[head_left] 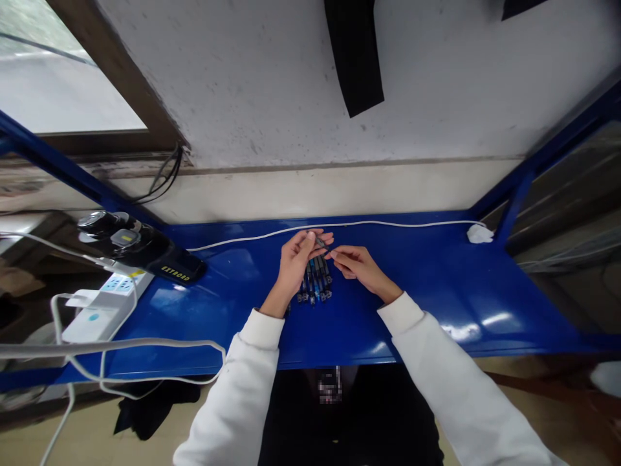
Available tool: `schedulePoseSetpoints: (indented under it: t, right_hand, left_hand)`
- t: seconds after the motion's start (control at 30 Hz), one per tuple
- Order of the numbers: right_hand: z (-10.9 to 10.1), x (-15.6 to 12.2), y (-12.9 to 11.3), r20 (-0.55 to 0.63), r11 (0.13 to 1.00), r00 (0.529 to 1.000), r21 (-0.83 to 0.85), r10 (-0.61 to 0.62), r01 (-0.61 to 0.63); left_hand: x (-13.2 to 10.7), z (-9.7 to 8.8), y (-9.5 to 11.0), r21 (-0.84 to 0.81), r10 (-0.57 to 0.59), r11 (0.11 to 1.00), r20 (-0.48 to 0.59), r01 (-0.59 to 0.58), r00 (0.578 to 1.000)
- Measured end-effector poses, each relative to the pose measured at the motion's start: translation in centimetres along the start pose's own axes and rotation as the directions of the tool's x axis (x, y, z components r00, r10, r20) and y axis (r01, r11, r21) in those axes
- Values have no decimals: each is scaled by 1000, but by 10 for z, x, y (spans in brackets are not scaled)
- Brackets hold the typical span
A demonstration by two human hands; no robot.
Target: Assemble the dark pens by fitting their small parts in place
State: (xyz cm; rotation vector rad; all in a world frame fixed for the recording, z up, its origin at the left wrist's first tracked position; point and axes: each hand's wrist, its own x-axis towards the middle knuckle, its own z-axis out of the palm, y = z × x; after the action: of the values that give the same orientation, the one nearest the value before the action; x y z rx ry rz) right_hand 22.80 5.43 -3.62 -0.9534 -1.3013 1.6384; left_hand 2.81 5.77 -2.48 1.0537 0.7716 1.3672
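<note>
My left hand (295, 264) and my right hand (358, 265) meet over the middle of a blue metal shelf (427, 285). Both pinch the same slim dark pen (322, 243), the left at its upper end and the right at its lower end. Right under the hands lies a row of several dark pens (315, 283) side by side on the shelf, partly hidden by my left palm. Both arms wear white sleeves.
A white cable (369, 224) runs along the shelf's back edge to a white plug (479, 233) at the right. A black device (145, 249) lies at the left, with a white power strip (104, 304) and looping white cords (145, 346) near the front left edge. Blue frame posts stand at both sides.
</note>
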Motion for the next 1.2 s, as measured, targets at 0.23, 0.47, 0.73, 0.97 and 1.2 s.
schedulePoseSetpoints:
  t: [0.23,0.47,0.73,0.97,1.2]
  right_hand:
    - [-1,-1,-1,-4,1000,1000,12,-26,26]
    - [0,-2,-5,39,998,999,63,14,-17]
    - [-5,-2,-4,76,994,997,110,6,-14]
    - [-9,-1,0,86,997,996,80,13,-20]
    - [-9,0,2,99,996,995,80,21,-29]
  left_hand:
    - [-2,1,-7,166,-15,986,136,-8,991]
    - [0,-4,-5,151,-35,989,201,5,979]
    - [1,-6,-5,157,-15,988,161,-11,987]
    - [2,-8,-11,190,-16,981,226,-28,974]
    - [4,-12,-13,281,-16,958,252,-57,968]
